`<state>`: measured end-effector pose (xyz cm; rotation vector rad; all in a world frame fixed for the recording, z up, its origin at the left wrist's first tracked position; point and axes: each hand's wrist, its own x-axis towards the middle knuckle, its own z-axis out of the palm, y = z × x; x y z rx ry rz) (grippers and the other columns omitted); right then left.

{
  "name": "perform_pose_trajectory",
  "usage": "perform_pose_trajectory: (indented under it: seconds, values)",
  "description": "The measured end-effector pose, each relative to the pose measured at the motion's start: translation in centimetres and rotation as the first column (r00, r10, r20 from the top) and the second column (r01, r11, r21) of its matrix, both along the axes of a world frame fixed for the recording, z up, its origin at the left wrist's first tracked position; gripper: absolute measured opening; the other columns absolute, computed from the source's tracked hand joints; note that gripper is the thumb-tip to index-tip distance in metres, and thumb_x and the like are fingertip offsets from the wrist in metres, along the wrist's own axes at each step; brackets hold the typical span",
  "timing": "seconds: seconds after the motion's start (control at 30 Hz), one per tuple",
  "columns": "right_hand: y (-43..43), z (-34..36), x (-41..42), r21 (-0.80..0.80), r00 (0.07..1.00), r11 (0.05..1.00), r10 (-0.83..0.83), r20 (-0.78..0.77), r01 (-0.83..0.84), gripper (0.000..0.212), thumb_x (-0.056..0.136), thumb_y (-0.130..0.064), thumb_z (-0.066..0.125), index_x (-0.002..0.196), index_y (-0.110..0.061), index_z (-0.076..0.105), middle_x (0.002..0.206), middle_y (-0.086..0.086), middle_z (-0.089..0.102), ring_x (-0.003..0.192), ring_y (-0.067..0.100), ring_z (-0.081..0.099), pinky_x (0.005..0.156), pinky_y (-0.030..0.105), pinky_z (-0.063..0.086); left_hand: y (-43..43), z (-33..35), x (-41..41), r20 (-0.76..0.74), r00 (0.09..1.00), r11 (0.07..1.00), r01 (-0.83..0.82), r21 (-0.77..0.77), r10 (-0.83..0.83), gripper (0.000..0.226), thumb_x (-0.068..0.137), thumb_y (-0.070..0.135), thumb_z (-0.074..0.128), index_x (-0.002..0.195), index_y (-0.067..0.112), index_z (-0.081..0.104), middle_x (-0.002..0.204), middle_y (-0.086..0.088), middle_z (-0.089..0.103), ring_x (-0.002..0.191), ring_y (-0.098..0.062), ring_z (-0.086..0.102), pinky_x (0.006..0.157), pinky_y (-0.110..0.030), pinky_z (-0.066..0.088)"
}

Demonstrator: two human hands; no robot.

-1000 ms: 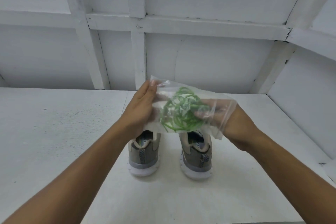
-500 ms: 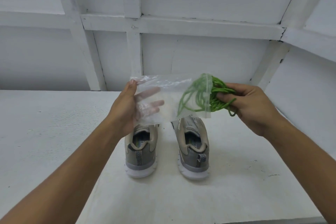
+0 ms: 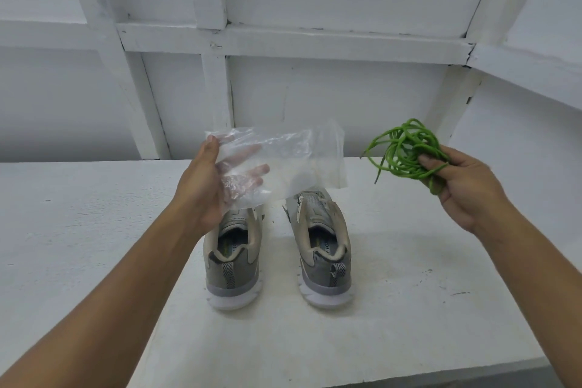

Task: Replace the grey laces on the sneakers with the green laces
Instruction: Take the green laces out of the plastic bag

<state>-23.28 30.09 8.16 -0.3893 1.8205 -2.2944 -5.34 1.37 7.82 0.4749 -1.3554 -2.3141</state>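
Two grey-beige sneakers stand side by side on the white table, heels toward me: the left sneaker [image 3: 233, 261] and the right sneaker [image 3: 324, 255]. Above their toes my left hand [image 3: 201, 186] holds a clear plastic bag [image 3: 293, 164], thumb on one side and fingers showing through the film; nothing shows inside the bag. Off to the right, my right hand [image 3: 463, 186] grips a tangled bundle of green laces [image 3: 406, 151], held in the air clear of the bag. The bag hides the front of both sneakers, so their grey laces barely show.
The white table [image 3: 94, 230] ends in a front edge near the bottom of the view. White panelled walls with raised battens [image 3: 283, 41] close the back and the right side.
My right hand has pulled the green laces fully out of the bag and moved right, away from it. My left hand keeps hold of the bag.
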Motion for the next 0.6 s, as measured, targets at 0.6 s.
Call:
perform_pose_trajectory:
  seconds: [0.6]
  values:
    - [0.5, -13.1, 2.4, 0.638, 0.967, 0.733, -0.243, -0.080, 0.237, 0.021, 0.091, -0.015, 0.065, 0.083, -0.035, 0.067, 0.083, -0.007, 0.069, 0.089, 0.021, 0.064, 0.066, 0.026, 0.045, 0.5, -0.7, 0.4, 0.035, 0.999, 0.999, 0.038, 0.001, -0.038, 0.042, 0.105, 0.045, 0.026, 0.135, 0.022, 0.044, 0.116, -0.003, 0.071, 0.098, -0.034, 0.070, 0.091, -0.048, 0.051]
